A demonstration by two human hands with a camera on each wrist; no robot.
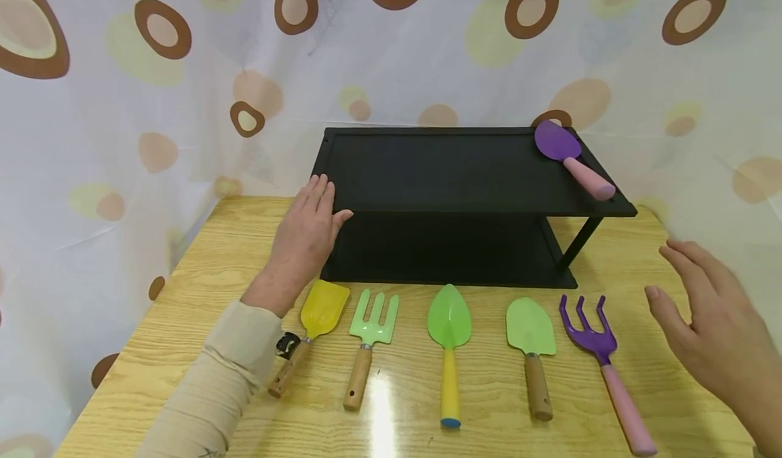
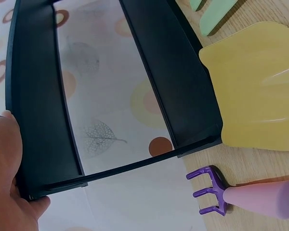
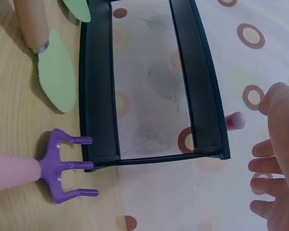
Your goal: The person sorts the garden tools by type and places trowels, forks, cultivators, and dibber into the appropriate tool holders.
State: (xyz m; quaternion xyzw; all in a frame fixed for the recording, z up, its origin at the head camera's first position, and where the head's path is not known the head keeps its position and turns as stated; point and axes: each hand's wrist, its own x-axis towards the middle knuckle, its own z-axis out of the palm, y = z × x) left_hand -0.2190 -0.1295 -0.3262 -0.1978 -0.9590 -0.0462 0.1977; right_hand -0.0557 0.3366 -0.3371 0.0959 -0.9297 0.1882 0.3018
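Observation:
My left hand (image 1: 305, 231) rests with straight fingers at the left end of a black two-tier shelf (image 1: 427, 173), thumb over its top board. In the left wrist view, that hand (image 2: 5, 168) lies around the shelf's upper corner. Off the shelf's right end, my right hand (image 1: 715, 315) hovers with loosely spread fingers, holding nothing. A purple trowel (image 1: 557, 140) with a pink handle lies on the top board's right end. Nearest the right hand on the table is a purple hand fork (image 1: 589, 339), its pink handle toward me.
Along the shelf's front lie a yellow shovel (image 1: 324, 309), a green fork (image 1: 374, 322), a green trowel (image 1: 449, 315) and a pale green trowel (image 1: 530, 326). Another purple fork (image 2: 212, 190) shows beyond the yellow shovel. A patterned cloth (image 1: 397, 51) hangs behind the wooden table (image 1: 244, 234).

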